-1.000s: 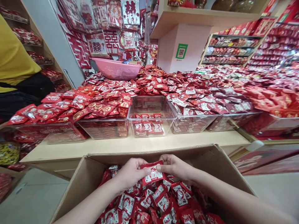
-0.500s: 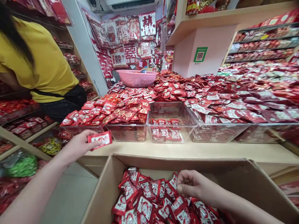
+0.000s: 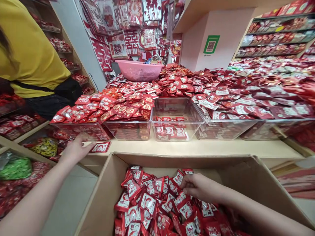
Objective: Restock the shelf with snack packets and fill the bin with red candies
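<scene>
The counter point(image 3: 137, 147) bears a packet point(image 3: 100, 147), left hand point(image 3: 75, 149) spread, right hand point(image 3: 199, 186) half-curled (neither gripping).

Packet point(image 3: 100, 147) by left hand point(image 3: 78, 148): red border, white panel, red print. Packets in the carton point(image 3: 149, 202): red, white panels, dark lettering. Carton point(image 3: 99, 196): plain brown. Tabletop point(image 3: 152, 148): pale cream. Middle bin point(image 3: 176, 106): clear. Packets heaped left of it point(image 3: 128, 109): red, gold-toned print. Far-right heap point(image 3: 292, 111): maroon, white patches. Basket point(image 3: 139, 71): pink, dotted with holes. QR sign point(image 3: 211, 45): green border, black-and-white code. Co-worker's shirt point(image 3: 31, 55): solid yellow. Waist bag point(image 3: 69, 90): black. Lower-left bag point(image 3: 16, 168): bright green. Bag above it point(image 3: 45, 146): yellow, dark flecks.
</scene>
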A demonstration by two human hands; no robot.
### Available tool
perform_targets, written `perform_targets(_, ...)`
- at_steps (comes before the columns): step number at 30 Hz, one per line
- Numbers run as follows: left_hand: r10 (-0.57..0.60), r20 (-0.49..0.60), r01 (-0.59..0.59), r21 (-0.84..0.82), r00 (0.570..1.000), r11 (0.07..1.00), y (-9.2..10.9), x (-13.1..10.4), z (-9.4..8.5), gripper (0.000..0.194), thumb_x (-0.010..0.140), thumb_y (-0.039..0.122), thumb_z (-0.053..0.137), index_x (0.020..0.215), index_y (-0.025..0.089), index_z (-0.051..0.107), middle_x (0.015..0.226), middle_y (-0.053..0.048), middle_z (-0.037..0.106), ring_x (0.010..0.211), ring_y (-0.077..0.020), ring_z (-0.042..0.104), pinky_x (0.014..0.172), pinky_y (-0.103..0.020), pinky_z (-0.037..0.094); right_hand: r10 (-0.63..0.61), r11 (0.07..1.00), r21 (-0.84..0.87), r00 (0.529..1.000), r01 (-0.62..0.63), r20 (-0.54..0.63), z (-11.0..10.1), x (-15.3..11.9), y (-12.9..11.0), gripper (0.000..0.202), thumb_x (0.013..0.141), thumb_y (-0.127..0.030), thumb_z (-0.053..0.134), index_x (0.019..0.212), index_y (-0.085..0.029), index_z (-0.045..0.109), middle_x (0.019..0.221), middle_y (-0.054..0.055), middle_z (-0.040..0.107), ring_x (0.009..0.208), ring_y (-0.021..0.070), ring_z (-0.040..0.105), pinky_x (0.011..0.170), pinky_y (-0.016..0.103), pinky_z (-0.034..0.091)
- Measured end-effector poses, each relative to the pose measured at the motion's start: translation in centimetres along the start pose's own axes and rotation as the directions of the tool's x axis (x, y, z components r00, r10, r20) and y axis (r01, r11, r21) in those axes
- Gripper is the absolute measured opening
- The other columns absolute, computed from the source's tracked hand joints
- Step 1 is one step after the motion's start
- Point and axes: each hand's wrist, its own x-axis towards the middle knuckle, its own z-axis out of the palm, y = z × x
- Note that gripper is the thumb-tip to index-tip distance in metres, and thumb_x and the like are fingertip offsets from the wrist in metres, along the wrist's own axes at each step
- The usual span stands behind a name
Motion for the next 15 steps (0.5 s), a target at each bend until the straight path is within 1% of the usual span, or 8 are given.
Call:
perform_targets(3,0.098,-0.023,-0.092,0.183,0.995,0.979,2.5,-1.9,-1.0,0.042,0.072,0.044,0.046,0.092,0.008,0.05,0.085,-0.01,0.055,0.079,-0.0262,0.052,0.067,-0.033,0.038,-0.036,0.979,-0.201,0.998,0.026,-0.047,0.1,0.4,0.7,0.018,0.071,-0.019,0.043,0.078,-0.016,0.059,0.07,0.004,0.062,0.063,0.0131,0.053,0.056,0.021,0.035)
perform_targets(5,0.266,0.082,-0.272,0.075,0.961,0.959,5.1,-4.0,-0.7,0.034,0.076,0.041,0.042,0.095,0.014,0.05,0.082,-0.004,0.058,0.071,-0.0176,0.053,0.066,-0.027,0.039,-0.034,0.957,-0.291,0.997,0.014,-0.067,0.3,0.7,0.9,0.019,0.072,-0.019,0.043,0.078,-0.016,0.06,0.075,0.006,0.063,0.068,0.0152,0.055,0.059,0.022,0.035)
perform_targets(6,0.354,0.201,-0.363,0.009,0.913,0.932,6.4,-5.1,-0.1,0.031,0.076,0.042,0.042,0.092,0.017,0.052,0.08,-0.002,0.059,0.068,-0.016,0.054,0.065,-0.025,0.04,-0.026,0.949,-0.317,0.997,0.002,-0.071,0.5,0.9,0.9,0.019,0.071,-0.019,0.043,0.08,-0.016,0.06,0.077,0.006,0.063,0.071,0.0161,0.055,0.061,0.022,0.036)
perform_targets(8,0.534,0.431,-0.546,-0.108,0.727,0.831,8.9,-7.5,2.0,0.025,0.079,0.036,0.04,0.087,0.02,0.057,0.085,-0.002,0.062,0.078,-0.0165,0.055,0.072,-0.025,0.04,-0.002,0.939,-0.344,0.998,-0.02,-0.065,0.7,1.1,0.9,0.02,0.071,-0.019,0.044,0.082,-0.016,0.059,0.082,0.008,0.062,0.076,0.0173,0.055,0.064,0.023,0.036)
perform_targets(10,0.565,0.616,-0.622,-0.151,0.549,0.769,11.0,-9.6,5.0,0.023,0.079,0.027,0.039,0.089,0.022,0.059,0.089,-0.004,0.063,0.083,-0.0188,0.056,0.075,-0.028,0.039,0.017,0.933,-0.358,0.999,-0.034,-0.052,0.9,1.1,0.7,0.021,0.069,-0.019,0.046,0.084,-0.015,0.059,0.085,0.009,0.061,0.079,0.0182,0.055,0.065,0.023,0.037)
perform_targets(11,0.533,0.687,-0.643,-0.124,0.494,0.756,11.8,-10.5,6.7,0.023,0.077,0.024,0.041,0.09,0.021,0.06,0.091,-0.006,0.063,0.086,-0.0212,0.056,0.077,-0.031,0.039,0.018,0.931,-0.363,0.999,-0.031,-0.039,1.0,1.1,0.6,0.021,0.069,-0.019,0.047,0.085,-0.015,0.059,0.086,0.009,0.061,0.08,0.0186,0.055,0.066,0.023,0.037)
perform_targets(13,0.484,0.72,-0.64,-0.072,0.497,0.765,13.1,-11.8,10.0,0.026,0.072,0.02,0.046,0.092,0.016,0.061,0.09,-0.013,0.063,0.084,-0.0277,0.058,0.074,-0.037,0.041,0.006,0.932,-0.364,1.0,-0.009,-0.01,1.1,0.8,0.4,0.023,0.068,-0.02,0.048,0.087,-0.015,0.06,0.089,0.009,0.06,0.083,0.0191,0.054,0.068,0.024,0.038)
perform_targets(15,0.421,0.735,-0.623,0.003,0.531,0.782,14.0,-12.6,12.9,0.038,0.063,0.019,0.056,0.099,0.008,0.059,0.093,-0.022,0.061,0.08,-0.0363,0.058,0.067,-0.046,0.043,-0.004,0.932,-0.362,1.0,0.005,0.005,1.1,0.6,0.4,0.025,0.067,-0.021,0.049,0.089,-0.016,0.06,0.092,0.009,0.059,0.085,0.0194,0.054,0.071,0.024,0.038)
